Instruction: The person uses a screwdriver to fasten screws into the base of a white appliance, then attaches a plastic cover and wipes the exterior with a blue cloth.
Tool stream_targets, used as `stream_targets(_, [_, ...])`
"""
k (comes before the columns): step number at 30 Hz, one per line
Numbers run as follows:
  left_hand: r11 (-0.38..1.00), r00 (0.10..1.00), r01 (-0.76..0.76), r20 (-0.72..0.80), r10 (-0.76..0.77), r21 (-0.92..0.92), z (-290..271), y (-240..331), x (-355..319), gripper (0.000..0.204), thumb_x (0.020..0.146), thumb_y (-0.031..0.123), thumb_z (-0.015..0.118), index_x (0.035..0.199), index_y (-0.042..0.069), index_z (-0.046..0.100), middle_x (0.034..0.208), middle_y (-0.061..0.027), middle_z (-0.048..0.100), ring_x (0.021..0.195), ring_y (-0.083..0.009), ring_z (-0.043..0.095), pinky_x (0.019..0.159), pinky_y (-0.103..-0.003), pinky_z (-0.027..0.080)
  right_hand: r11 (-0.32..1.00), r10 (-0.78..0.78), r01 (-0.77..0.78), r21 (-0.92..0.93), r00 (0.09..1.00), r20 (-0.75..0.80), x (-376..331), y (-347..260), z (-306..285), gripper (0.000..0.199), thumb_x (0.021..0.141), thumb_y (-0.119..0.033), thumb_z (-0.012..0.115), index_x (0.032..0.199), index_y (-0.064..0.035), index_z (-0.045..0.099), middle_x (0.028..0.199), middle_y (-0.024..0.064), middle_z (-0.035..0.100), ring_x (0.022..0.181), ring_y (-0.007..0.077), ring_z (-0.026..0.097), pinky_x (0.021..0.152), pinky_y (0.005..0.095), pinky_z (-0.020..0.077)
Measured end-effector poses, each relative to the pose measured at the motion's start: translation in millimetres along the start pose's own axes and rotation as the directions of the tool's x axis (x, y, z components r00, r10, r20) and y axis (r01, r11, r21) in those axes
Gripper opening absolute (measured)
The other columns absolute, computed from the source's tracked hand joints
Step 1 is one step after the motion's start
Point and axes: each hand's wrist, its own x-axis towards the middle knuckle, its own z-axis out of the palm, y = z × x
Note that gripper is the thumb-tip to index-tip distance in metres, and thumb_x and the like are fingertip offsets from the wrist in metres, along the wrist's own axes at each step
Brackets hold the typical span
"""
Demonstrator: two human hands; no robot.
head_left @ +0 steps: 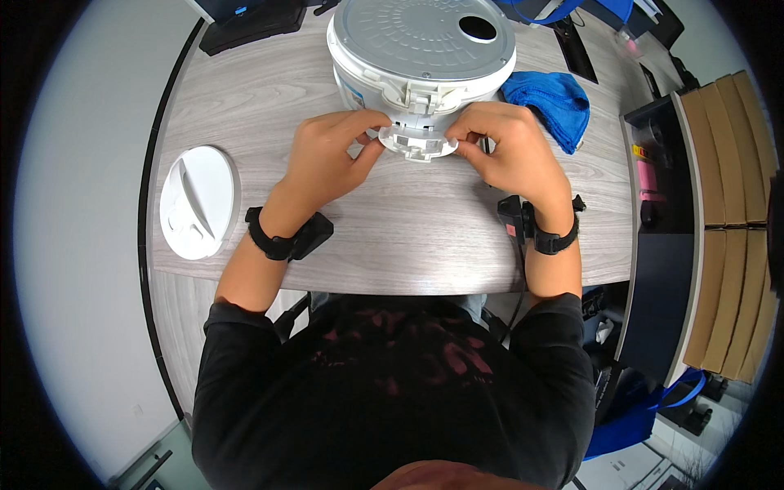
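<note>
A rounded white appliance (384,94) with a grey ribbed plate on top stands at the far middle of the table. In front of its near side is a small curved white plastic cover (419,145) with cut-outs, its ends pinched between my two hands. My left hand (333,151) grips the left end with thumb and fingers. At the other end my right hand (513,147) pinches in the same way. Whether the cover still touches the appliance, I cannot tell. Black straps with small boxes circle both wrists.
A round white lid (198,202) with a raised curved ridge lies on the table's left. Beside the appliance on the right is a crumpled blue cloth (552,104). A black cable (519,282) hangs from my right wrist. Cardboard boxes (731,155) stand on a dark shelf at the right.
</note>
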Motion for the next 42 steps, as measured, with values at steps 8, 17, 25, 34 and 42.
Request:
stream_targets(8, [0.995,0.995,0.097,0.032,-0.097,0.002,-2,1,3,0.027,0.077,0.005,0.081,0.101,0.006,0.071,0.08,-0.0061,0.073,0.066,-0.0184,0.069,0.059,-0.029,0.054,0.997,0.041,-0.043,-0.066,0.999,-0.034,2,0,1,0.012,0.076,-0.006,0.082,0.085,-0.0033,0.075,0.073,0.0101,0.069,0.062,0.0251,0.066,0.056,0.0337,0.051])
stream_targets(17, [0.985,0.98,-0.147,-0.121,0.157,0.091,-20,7,29,0.061,0.067,0.031,0.093,0.121,0.013,0.07,0.138,-0.0037,0.054,0.128,-0.0261,0.048,0.102,-0.044,0.039,0.99,0.073,-0.087,-0.11,0.99,-0.124,1,-2,7,0.009,0.079,-0.011,0.081,0.084,-0.0052,0.077,0.075,0.0115,0.072,0.062,0.0272,0.068,0.057,0.0346,0.0523])
stream_targets(25, [0.972,0.976,-0.215,0.001,0.216,0.092,-23,-7,43,0.051,0.065,0.029,0.093,0.11,0.012,0.076,0.128,-0.0028,0.061,0.125,-0.0267,0.052,0.103,-0.042,0.043,0.976,0.046,-0.077,-0.205,0.987,-0.152,1,-4,8,0.012,0.078,-0.013,0.082,0.081,-0.0039,0.076,0.074,0.0113,0.071,0.063,0.029,0.068,0.057,0.0353,0.0527])
stream_targets(34, [0.979,0.979,-0.201,-0.036,0.202,0.033,-17,-11,44,0.049,0.067,0.025,0.092,0.111,0.011,0.075,0.12,-0.0033,0.063,0.117,-0.0256,0.054,0.098,-0.041,0.046,0.979,-0.115,0.06,-0.193,0.951,-0.287,5,-15,-20,0.013,0.075,-0.009,0.083,0.083,-0.0039,0.074,0.082,0.0093,0.072,0.075,0.0264,0.068,0.067,0.0356,0.0522])
stream_targets(42, [0.984,0.984,-0.174,-0.041,0.175,0.04,-16,-8,46,0.056,0.068,0.026,0.09,0.119,0.011,0.073,0.118,-0.0036,0.062,0.115,-0.0256,0.052,0.098,-0.039,0.044,0.937,-0.18,0.084,-0.339,0.948,-0.262,23,-15,4,0.063,0.068,-0.033,0.089,0.122,-0.0081,0.069,0.13,0.0088,0.061,0.127,0.0318,0.053,0.108,0.0485,0.0324])
